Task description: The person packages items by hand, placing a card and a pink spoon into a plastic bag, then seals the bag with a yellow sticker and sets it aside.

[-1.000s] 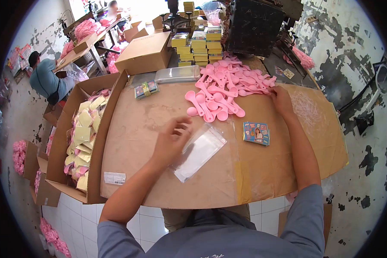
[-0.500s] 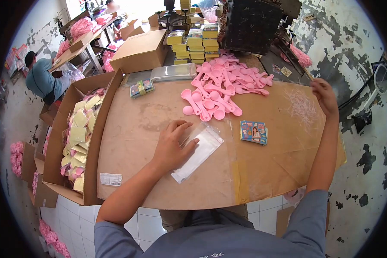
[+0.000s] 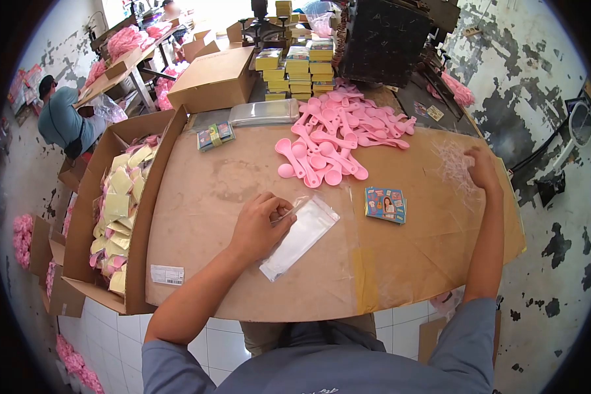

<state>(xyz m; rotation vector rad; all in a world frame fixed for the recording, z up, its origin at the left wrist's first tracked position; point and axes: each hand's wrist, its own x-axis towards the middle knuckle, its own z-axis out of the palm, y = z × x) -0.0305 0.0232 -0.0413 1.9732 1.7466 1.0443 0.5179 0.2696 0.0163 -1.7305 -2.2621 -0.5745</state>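
Observation:
My left hand (image 3: 262, 226) is closed at the upper left edge of a small stack of clear plastic bags (image 3: 302, 240), thumb and fingertips pinching a bag's edge. At the right of the table, my right hand (image 3: 484, 169) hovers beside a tangle of thin clear plastic strips (image 3: 454, 164), its fingers bent and apart with nothing visible in them. Between the hands lies a short stack of blue printed cards (image 3: 385, 205). Beyond the bags spreads a heap of pink plastic measuring spoons (image 3: 331, 141).
An open carton (image 3: 167, 190) of packed pieces stands along the left edge. Toward the back are a banded card bundle (image 3: 215, 136), a clear plastic pack (image 3: 264, 111), a closed carton (image 3: 210, 75), stacked cards (image 3: 299, 65) and a black machine (image 3: 384, 43). Another person (image 3: 65, 121) sits far left.
My right hand has come down and inward from the table's far right edge to the plastic strips. My left hand's fingers have closed from a spread pose onto a bag's edge.

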